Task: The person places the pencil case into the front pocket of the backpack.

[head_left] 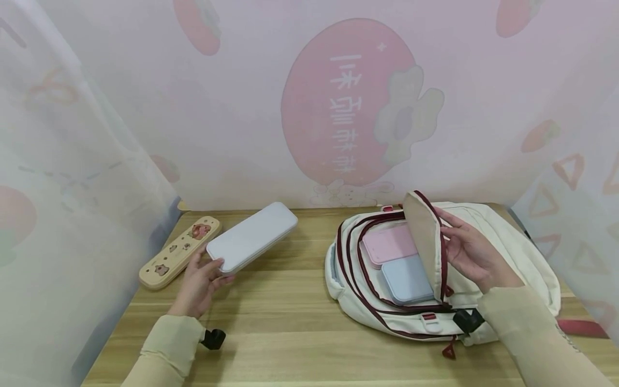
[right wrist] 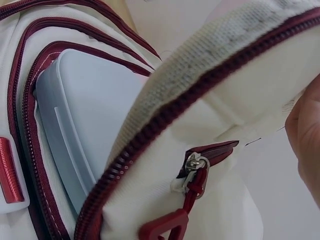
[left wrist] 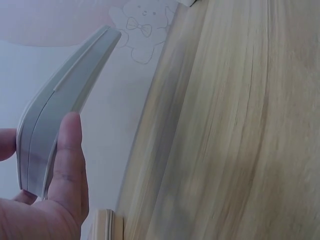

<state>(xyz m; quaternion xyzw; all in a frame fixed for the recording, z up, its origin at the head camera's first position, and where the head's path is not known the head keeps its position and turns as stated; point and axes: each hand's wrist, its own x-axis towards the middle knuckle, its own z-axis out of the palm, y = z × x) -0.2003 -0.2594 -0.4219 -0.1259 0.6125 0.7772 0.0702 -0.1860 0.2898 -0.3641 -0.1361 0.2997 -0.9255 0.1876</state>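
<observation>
Pale curtain (head_left: 232, 134) with strawberry prints and a large pink circle (head_left: 333, 118) hangs behind and beside a wooden table (head_left: 290, 344), seen from the head of a person whose hands work well apart. On the left, the left hand (head_left: 200, 285) pinches the near end of a white case (head_left: 252, 236), thumb on one side and fingers on the other. The white case is long, with rounded corners; it is held up off the table at a tilt, its far end pointing away and to the right. Just beside it, farther left, a yellow case (head_left: 180, 253) with small printed pictures lies flat on the table.

On the right, a white bag (head_left: 512, 247) with dark red zips lies on the table. The right hand (head_left: 476, 258) grips the edge of the bag's front flap (head_left: 425, 247) and holds it raised, so the pocket beneath gapes open. Inside the pocket sit a pink case (head_left: 390, 243) and, just beside it on the nearer side, a blue case (head_left: 408, 279), both partly hidden by the flap. The right wrist view shows a red zip pull (right wrist: 165, 227) hanging on the bag. Both sleeves are pale yellow, each with a black clip (head_left: 213, 338) at the wrist
</observation>
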